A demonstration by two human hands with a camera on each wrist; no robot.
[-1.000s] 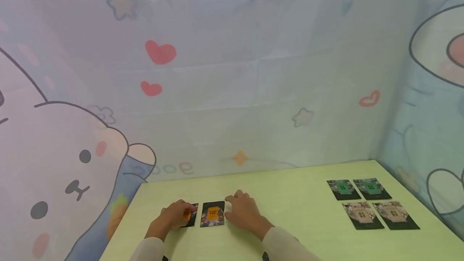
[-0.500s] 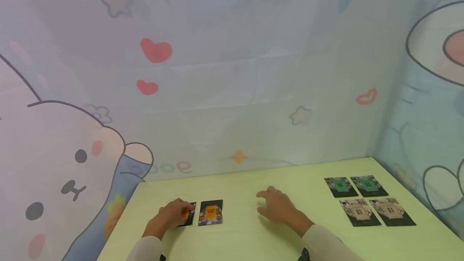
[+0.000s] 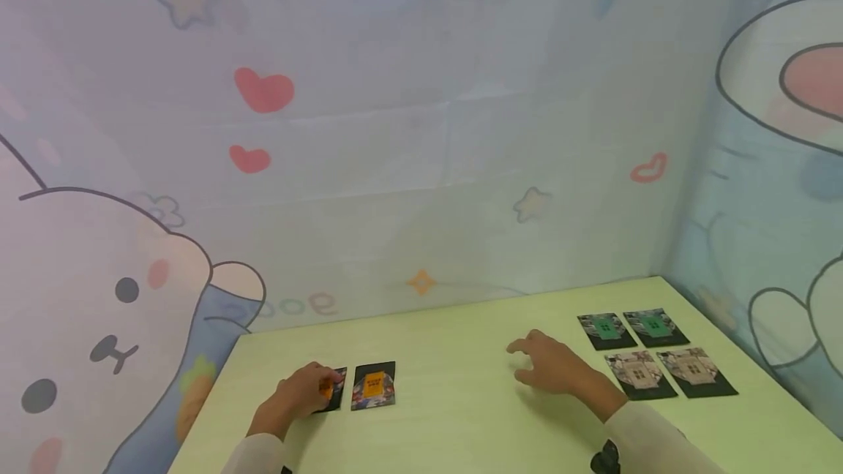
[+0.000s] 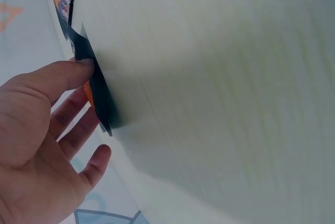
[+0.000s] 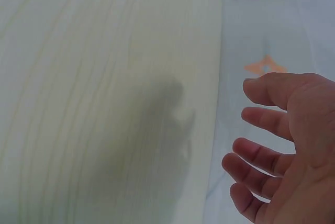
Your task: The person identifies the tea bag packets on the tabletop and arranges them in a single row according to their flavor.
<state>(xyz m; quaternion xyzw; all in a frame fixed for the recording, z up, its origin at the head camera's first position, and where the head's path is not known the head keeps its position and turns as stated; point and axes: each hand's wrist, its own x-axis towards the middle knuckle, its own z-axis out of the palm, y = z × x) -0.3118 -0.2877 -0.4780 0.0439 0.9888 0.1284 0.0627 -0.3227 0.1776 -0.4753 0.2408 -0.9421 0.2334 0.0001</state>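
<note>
My left hand (image 3: 298, 393) is over a flat black packet with an orange label (image 3: 338, 390) at the table's left, covering part of it. In the left wrist view, the thumb lies on the packet's (image 4: 102, 96) dark face, with the fingers at its other side. Just to its right lies a matching orange-labelled packet (image 3: 373, 386), apart from both hands. My right hand (image 3: 556, 366) hovers over the middle right of the table, fingers apart and loosely bent, with nothing in it. The right wrist view shows its shadow falling on the tabletop.
Two green-labelled packets (image 3: 606, 330) lie side by side at the table's (image 3: 454, 408) far right. In front of them are two beige-labelled packets (image 3: 637, 374). A printed cloth backdrop (image 3: 395, 130) rises along the back edge and right side.
The right hand has moved right, away from the second orange-labelled packet, toward the packets on the right. My left hand stays at its packet. The head view has turned slightly right.
</note>
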